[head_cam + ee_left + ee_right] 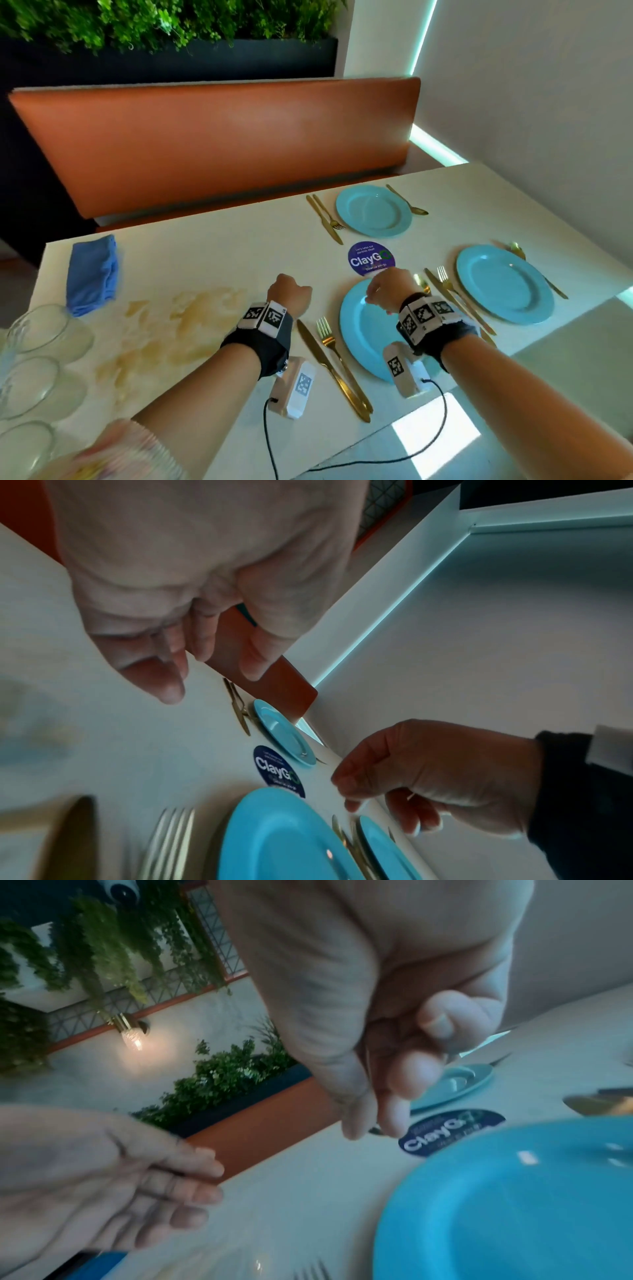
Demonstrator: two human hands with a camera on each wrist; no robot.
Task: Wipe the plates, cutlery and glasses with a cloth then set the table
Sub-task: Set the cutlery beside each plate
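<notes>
Three blue plates are laid on the white table (205, 260): a near plate (359, 339), a far plate (373, 210) and a right plate (505, 284), each flanked by gold cutlery. A gold knife (329, 366) and fork (330, 342) lie left of the near plate, and a spoon (422, 283) lies at its right. My right hand (387, 291) hovers over the near plate's far rim, fingers loosely curled, holding nothing I can see. My left hand (289, 294) hangs relaxed and empty left of that plate. A folded blue cloth (92, 274) lies far left. Several glasses (44, 329) stand at the near left.
A round purple sticker (371, 258) sits between the plates. Yellowish stains (191, 318) mark the table's middle left. An orange bench back (219, 144) runs behind the table, a white wall on the right. Cables trail from my wrist units over the near edge.
</notes>
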